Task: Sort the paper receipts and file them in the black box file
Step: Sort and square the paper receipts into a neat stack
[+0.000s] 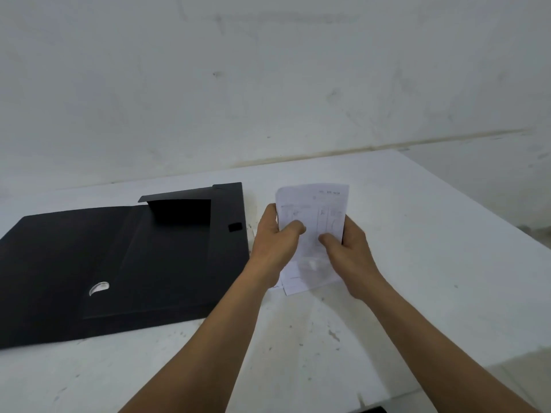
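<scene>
Both hands closed on one item: a white printed receipt (313,210), held upright above the surface, print too blurred to read. Left hand (275,242): grip shut on the receipt's left edge, thumb across the front face. Right hand (347,248): grip shut on the right edge, thumb likewise on the front. Bare forearms enter from the near edge and converge on the sheet.

Beneath the hands: further white receipts (301,278), a loose overlapping pile lying flat on the surface, partly hidden by the wrists; number cannot be told.

White surface (432,278): scuffed, flecked with dark marks, near right corner in view.

Left of the hands, close beside the left wrist but apart from it: black box file (167,263), lying open and flat. Lid spread toward the left, a pale finger hole (99,288) in it. One inner flap (179,214) stands raised at the far end. Small square fastening patch (235,227) on the right-hand flap. Nothing visible inside.

Beyond the surface: white wall (268,84), marked and stained.
</scene>
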